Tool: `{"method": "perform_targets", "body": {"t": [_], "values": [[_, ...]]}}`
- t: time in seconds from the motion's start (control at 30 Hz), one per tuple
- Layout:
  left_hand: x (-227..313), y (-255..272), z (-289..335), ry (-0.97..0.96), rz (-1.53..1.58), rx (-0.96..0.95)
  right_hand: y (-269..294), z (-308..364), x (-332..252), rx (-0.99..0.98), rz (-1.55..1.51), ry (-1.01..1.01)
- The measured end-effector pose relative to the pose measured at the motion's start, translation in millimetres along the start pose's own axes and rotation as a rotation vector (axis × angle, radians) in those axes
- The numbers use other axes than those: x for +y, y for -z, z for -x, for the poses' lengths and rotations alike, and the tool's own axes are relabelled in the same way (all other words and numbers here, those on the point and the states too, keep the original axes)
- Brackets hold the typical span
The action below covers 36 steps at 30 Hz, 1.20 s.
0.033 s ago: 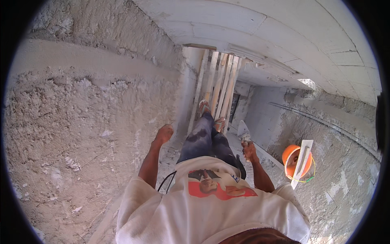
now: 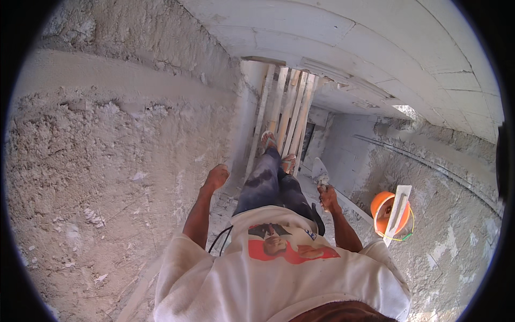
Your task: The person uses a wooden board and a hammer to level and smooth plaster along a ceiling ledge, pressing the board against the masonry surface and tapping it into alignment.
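Observation:
In my right hand [image 2: 328, 199] is a trowel [image 2: 320, 170] with a pale, plaster-smeared blade that points away from me; my fingers wrap its handle. My left hand [image 2: 217, 176] is closed in a loose fist beside the rough plastered wall [image 2: 134, 177]. Its fingers curl inward, so I cannot see whether anything is inside them. Both forearms hang at the sides of my white printed shirt. My sandalled feet stand on long wooden planks [image 2: 279, 102], one foot ahead of the other.
To my right an orange bucket [image 2: 380, 206] with a yellow handle has a long pale board [image 2: 399, 209] across its opening. Another rough wall [image 2: 434, 188] with a conduit [image 2: 429, 161] runs along the right. A pale block surface [image 2: 343, 37] spans the upper part of the view.

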<state>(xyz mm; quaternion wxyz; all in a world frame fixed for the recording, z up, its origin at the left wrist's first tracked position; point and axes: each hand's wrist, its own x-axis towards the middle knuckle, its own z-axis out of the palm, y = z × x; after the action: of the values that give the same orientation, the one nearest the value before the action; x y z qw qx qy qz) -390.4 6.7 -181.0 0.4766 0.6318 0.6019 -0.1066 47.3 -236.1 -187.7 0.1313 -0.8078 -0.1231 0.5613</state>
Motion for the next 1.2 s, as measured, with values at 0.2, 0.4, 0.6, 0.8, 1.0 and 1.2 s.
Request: {"method": "perform_targets", "body": {"t": [0.2,0.4,0.6,0.8,1.0,1.2], "values": [[-0.1,-21.0,14.5,0.145,0.107,-0.077,4.5,3.3,-75.6,-0.024,0.145,0.099],[1.6,-48.9,-5.5,-0.154,0.012,-0.077,25.1,-77.7,-73.8,0.057,0.426,0.404],[51.7,-56.0,-32.7,0.129,0.292,-0.111,23.2,-124.6,-136.9,0.077,0.322,0.178],[63.9,-94.3,-107.4,0.082,0.467,-0.006,-11.9,-249.8,-129.2,0.064,0.523,0.407],[74.1,-136.6,-243.4,0.029,0.625,0.042,-57.4,-385.6,-142.9,-0.018,0.65,0.762],[88.6,-162.4,-397.7,-0.124,0.757,0.067,-92.4,-518.5,-147.8,-0.055,0.62,0.866]]}}
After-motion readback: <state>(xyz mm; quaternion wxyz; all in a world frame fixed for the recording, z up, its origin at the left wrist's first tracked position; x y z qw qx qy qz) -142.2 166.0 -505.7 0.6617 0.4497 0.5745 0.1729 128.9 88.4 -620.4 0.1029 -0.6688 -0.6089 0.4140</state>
